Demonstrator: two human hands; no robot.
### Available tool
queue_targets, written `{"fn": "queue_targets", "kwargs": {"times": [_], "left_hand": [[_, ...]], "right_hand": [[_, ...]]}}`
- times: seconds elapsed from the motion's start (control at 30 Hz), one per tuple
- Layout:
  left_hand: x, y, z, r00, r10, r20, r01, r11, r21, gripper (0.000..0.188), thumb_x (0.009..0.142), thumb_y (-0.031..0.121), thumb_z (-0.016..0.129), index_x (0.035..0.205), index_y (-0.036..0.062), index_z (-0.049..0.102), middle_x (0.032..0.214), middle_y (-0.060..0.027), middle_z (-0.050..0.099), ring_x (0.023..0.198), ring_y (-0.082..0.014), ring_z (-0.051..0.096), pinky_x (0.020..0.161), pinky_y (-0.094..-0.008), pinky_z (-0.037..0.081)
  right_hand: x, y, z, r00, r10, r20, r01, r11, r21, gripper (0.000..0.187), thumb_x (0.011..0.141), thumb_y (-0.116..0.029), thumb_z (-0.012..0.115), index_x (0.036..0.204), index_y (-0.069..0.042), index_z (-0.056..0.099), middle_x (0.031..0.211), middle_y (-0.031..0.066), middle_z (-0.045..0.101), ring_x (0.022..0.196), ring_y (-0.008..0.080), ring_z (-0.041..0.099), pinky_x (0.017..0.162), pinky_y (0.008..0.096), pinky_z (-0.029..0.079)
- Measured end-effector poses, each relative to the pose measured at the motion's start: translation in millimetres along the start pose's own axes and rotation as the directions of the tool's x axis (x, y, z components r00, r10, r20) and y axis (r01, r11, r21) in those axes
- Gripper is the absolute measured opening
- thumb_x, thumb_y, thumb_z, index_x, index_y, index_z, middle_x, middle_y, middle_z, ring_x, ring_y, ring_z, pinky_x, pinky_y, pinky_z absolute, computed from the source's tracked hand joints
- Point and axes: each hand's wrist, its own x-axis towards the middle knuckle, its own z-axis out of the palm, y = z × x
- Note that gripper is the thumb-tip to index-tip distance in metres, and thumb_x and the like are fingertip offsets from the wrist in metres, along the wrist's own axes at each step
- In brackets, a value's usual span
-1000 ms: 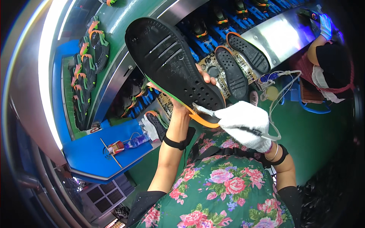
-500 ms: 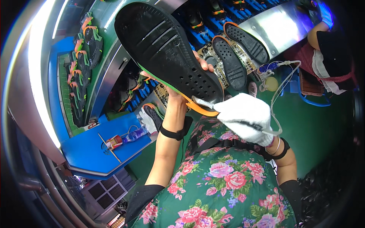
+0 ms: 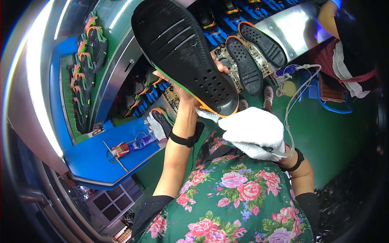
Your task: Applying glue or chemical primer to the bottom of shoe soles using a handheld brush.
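Note:
A large black shoe sole (image 3: 188,60) with grooves, round holes and a green and orange rim is tilted up before me, underside showing. My left hand (image 3: 184,94) is bare and wrapped round it from behind; fingertips show at its right edge. My right hand (image 3: 255,131), in a thick white glove, is closed round a slim pale tool (image 3: 207,115), whose tip lies beside the orange rim near the heel. The glove hides the tool's grip and most of my fingers. A clear thin hose (image 3: 289,109) runs to the glove.
Two more black soles (image 3: 245,65) lie on a patterned surface beyond, beside a metal ledge (image 3: 298,30). Left, a blue table (image 3: 101,162) bears a bottle (image 3: 142,141) and a red-and-cream container (image 3: 120,150). Another person's arm (image 3: 329,18) and a stool (image 3: 332,91) are at the right.
The orange strip that stood out from the heel now lies along the sole's rim. The sole has shifted slightly right, and my gloved right hand with the tool has moved left and down.

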Motion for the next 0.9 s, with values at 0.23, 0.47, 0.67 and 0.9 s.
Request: {"fn": "queue_targets", "kwargs": {"times": [0.23,0.47,0.67,0.9], "left_hand": [[-3.7,-5.0,-7.0,0.999,-0.01,-0.035,0.011,0.999,0.03,0.129,0.061,0.106,0.043,0.124,-0.0055,0.056,0.108,-0.0175,0.063,0.103,-0.0357,0.064,0.096,-0.0553,0.052],[-1.8,-6.4,-6.4,0.994,0.018,-0.103,-0.013,0.999,0.044,0.126,0.064,0.104,0.043,0.122,-0.0065,0.056,0.106,-0.016,0.062,0.101,-0.0369,0.066,0.092,-0.0549,0.055],[1.6,-5.1,-1.9,1.0,-0.009,-0.012,0.009,1.0,-0.013,0.135,0.054,0.109,0.039,0.125,-0.0045,0.056,0.104,-0.0163,0.064,0.1,-0.0344,0.068,0.093,-0.0538,0.055],[9.3,-2.1,10.4,0.996,0.042,0.078,-0.041,0.999,-0.021,0.108,0.069,0.089,0.049,0.122,-0.0041,0.059,0.104,-0.0151,0.065,0.099,-0.0309,0.069,0.095,-0.0518,0.052]], "right_hand": [[-0.7,0.2,-0.9,0.992,0.118,-0.04,-0.116,0.992,0.047,0.029,0.076,-0.001,0.085,0.104,-0.008,0.08,0.105,0.0101,0.079,0.088,0.0254,0.074,0.075,0.0355,0.059],[-4.6,7.4,-4.8,0.97,0.193,-0.149,-0.175,0.976,0.13,0.023,0.076,0.002,0.082,0.098,-0.004,0.079,0.103,0.0126,0.079,0.087,0.0272,0.075,0.075,0.0375,0.059],[-11.6,8.8,-4.2,0.967,0.225,-0.118,-0.217,0.973,0.073,0.016,0.074,0.006,0.08,0.089,-0.001,0.077,0.1,0.0165,0.078,0.088,0.0288,0.075,0.079,0.0372,0.059],[-9.1,9.4,-9.8,0.972,0.194,-0.134,-0.179,0.977,0.119,0.026,0.076,0.003,0.082,0.101,-0.005,0.08,0.104,0.0128,0.078,0.086,0.026,0.074,0.075,0.0356,0.059]]}}
